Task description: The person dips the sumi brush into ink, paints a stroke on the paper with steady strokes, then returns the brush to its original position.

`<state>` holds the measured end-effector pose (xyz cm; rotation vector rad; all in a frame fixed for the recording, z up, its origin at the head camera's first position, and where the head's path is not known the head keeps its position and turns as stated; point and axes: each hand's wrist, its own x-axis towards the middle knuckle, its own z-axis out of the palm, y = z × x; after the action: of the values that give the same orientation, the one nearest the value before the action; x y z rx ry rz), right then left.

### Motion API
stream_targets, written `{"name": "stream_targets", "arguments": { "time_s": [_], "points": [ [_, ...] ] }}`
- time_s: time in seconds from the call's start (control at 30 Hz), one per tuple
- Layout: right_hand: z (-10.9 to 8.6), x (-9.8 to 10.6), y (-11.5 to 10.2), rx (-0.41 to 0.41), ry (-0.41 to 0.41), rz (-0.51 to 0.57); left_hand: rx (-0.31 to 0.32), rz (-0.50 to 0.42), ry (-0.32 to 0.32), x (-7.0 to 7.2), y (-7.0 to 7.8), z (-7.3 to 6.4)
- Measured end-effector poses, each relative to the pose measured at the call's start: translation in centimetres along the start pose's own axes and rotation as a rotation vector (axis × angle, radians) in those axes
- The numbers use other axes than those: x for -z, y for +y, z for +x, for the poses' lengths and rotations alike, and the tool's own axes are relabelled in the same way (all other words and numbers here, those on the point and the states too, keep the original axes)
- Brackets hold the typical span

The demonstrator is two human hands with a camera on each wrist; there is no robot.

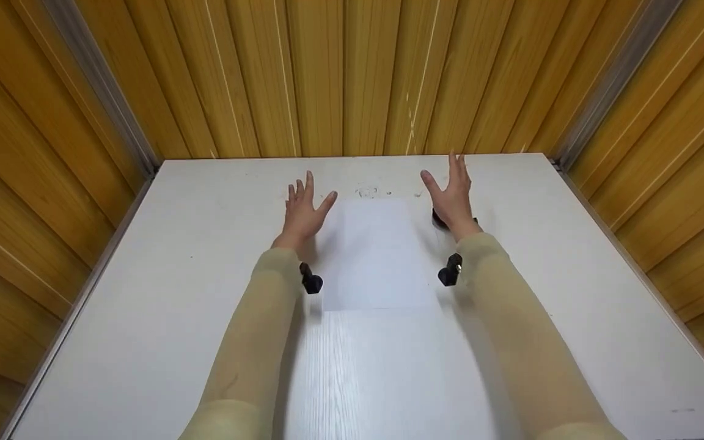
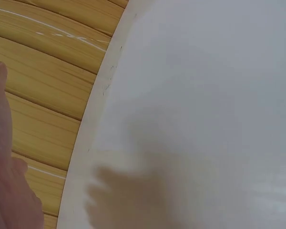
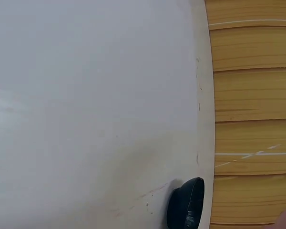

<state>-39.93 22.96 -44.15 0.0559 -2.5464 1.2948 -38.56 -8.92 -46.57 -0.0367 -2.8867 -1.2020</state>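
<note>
left hand (image 1: 303,214) and right hand (image 1: 454,198), both outstretched

There are two grips (image 1: 304,215) (image 1: 452,198), the left and right hands. Two sleeves (image 1: 245,330) (image 1: 514,318) and two wrist cameras (image 1: 311,282) (image 1: 448,275) show. One worktop (image 1: 107,318) carries one sheet (image 1: 379,263) and one black object (image 3: 186,205). Three walls (image 1: 22,201) (image 1: 364,73) (image 1: 688,183), left, far and right, stand with two posts (image 1: 102,79) (image 1: 618,79).

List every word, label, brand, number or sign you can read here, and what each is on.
None can be read in any view.
White sheet: no print visible.
Black object: no legible label.
Dark marks on the tabletop: too small to make out.
</note>
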Motion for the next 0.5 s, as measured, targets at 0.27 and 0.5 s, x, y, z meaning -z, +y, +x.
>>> {"name": "stream_targets", "arguments": {
  "time_s": [0.27,0.5],
  "points": [
    [-0.9,0.0,-0.3,0.034,0.029,0.131,-0.040,-0.142,-0.007,-0.7,0.3,-1.5],
    [-1.9,0.9,-0.2,0.048,0.025,0.195,-0.071,-0.208,-0.025,-0.7,0.7,-3.0]
  ]
}}
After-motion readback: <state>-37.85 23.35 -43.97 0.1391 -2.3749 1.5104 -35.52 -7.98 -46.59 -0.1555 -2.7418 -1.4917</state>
